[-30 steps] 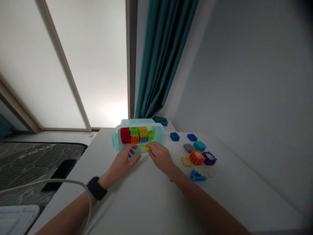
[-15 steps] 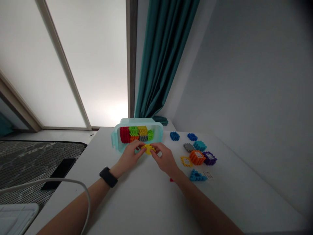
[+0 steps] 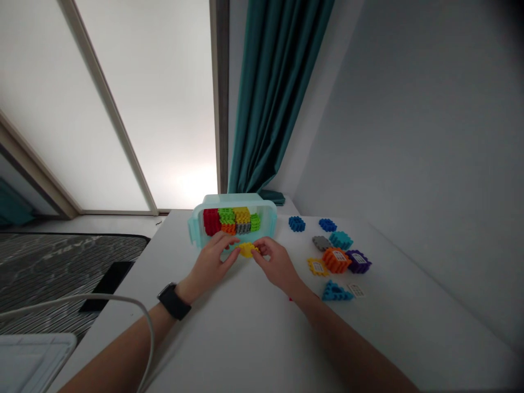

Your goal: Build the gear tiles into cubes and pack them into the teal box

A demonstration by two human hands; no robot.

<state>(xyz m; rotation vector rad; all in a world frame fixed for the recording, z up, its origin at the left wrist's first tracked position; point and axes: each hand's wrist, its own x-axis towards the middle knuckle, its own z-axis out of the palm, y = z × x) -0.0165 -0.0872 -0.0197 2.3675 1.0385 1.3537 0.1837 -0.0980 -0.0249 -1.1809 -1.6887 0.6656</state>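
Observation:
My left hand (image 3: 213, 262) and my right hand (image 3: 277, 264) meet in front of a pale teal plastic box (image 3: 196, 229), and both pinch a small yellow toothed block (image 3: 246, 249) between their fingertips. A black watch (image 3: 173, 301) sits on my left wrist. The box stands tipped toward me and holds stacked toothed blocks in red (image 3: 211, 221), green (image 3: 225, 215), yellow (image 3: 241, 214), orange and grey.
Loose toothed blocks lie on the white table (image 3: 245, 338) right of my hands: two blue (image 3: 297, 223), grey, teal, orange (image 3: 334, 259), purple (image 3: 359, 261), a yellow frame (image 3: 318, 266), a blue triangle (image 3: 334, 292). A teal curtain (image 3: 274, 93) hangs behind. A white cable (image 3: 102, 300) crosses my left arm.
My left hand came in from the box's front to join the right on the yellow block, which was turned from flat to held between both sets of fingertips. The view shifted slightly.

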